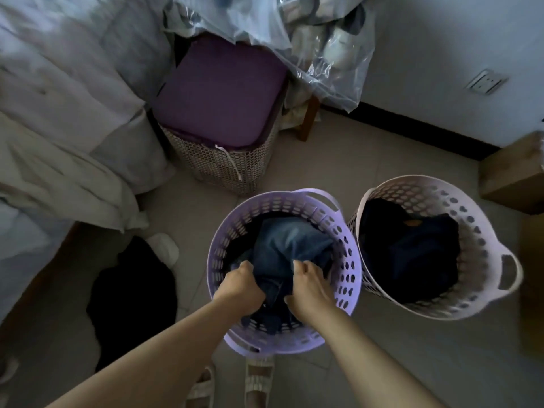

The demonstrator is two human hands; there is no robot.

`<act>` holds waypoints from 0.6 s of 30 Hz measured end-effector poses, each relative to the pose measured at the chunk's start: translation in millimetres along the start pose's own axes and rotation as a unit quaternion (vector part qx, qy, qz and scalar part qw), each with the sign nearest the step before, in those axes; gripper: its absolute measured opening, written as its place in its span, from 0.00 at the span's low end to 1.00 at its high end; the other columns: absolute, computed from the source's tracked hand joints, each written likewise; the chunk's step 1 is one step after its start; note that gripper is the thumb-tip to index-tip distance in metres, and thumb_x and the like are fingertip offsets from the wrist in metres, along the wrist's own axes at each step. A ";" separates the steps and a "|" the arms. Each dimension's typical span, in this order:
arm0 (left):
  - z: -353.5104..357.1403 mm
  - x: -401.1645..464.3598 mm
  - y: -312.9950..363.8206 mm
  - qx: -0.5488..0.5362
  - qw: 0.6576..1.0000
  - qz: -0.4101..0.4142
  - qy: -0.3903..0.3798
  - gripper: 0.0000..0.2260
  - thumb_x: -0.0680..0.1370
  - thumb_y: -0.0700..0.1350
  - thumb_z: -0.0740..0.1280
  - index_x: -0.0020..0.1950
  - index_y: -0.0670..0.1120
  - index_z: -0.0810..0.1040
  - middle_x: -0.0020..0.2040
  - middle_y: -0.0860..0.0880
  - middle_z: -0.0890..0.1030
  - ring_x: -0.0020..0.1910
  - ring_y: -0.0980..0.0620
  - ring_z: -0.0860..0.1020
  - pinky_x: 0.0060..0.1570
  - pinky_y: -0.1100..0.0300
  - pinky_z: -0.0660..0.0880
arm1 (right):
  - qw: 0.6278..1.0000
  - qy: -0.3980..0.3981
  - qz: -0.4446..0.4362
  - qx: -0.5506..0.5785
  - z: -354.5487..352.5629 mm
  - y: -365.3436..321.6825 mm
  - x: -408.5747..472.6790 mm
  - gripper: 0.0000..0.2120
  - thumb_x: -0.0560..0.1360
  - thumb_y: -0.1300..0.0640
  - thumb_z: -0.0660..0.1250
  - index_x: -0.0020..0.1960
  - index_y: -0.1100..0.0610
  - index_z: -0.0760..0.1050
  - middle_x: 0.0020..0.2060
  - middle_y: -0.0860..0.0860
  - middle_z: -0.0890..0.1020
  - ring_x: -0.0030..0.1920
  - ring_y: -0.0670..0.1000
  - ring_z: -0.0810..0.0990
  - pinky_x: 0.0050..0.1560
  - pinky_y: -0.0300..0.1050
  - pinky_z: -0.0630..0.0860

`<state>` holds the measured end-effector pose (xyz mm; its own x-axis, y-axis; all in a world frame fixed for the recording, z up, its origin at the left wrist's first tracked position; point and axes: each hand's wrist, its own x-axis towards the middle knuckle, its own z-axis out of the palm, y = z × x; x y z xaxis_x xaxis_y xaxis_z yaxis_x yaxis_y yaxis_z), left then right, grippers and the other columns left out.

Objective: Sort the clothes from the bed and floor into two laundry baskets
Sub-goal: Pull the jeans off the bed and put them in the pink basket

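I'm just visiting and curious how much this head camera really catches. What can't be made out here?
- Head view: both the left hand and right hand have their fingertips buried in the blue denim garment.
- What lies beneath it in the purple basket is covered.
- The dark clothes in the white basket are too shadowed to identify.
- The black garment on the floor is a shapeless dark mass.

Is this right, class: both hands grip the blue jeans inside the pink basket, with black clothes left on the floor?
Not quite. The head view shows the left hand and right hand gripping the blue jeans in the purple basket, not the pink one. Black clothes do lie on the floor.
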<state>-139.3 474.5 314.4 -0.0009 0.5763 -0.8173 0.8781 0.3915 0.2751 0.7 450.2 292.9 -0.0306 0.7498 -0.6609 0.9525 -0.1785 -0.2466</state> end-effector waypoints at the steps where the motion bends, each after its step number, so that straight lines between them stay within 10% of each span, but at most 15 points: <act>1: 1.0 0.5 -1.2 -0.004 1.000 -0.003 0.000 0.26 0.75 0.43 0.66 0.71 0.46 0.63 0.65 0.45 0.73 0.63 0.45 0.74 0.56 0.55 0.73 | 1.000 -0.002 -0.001 -0.001 1.7 0.4 0.6 0.30 0.75 0.53 0.66 0.72 0.59 0.56 0.69 0.58 0.63 0.70 0.59 0.61 0.64 0.51 0.68; 18: -40.5 -32.6 -58.1 -0.111 0.991 -0.002 0.068 0.24 0.74 0.45 0.66 0.69 0.49 0.66 0.62 0.47 0.76 0.59 0.47 0.75 0.48 0.60 0.72 | 0.994 0.005 -0.076 -0.076 -25.7 -86.7 -17.8 0.28 0.77 0.52 0.64 0.71 0.59 0.58 0.69 0.55 0.64 0.71 0.56 0.62 0.68 0.47 0.66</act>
<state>-209.7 462.0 345.5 -0.0816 0.6602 -0.7467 0.7509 0.5333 0.3895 -73.6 468.7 344.2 -0.1744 0.7676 -0.6167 0.9720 0.0342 -0.2323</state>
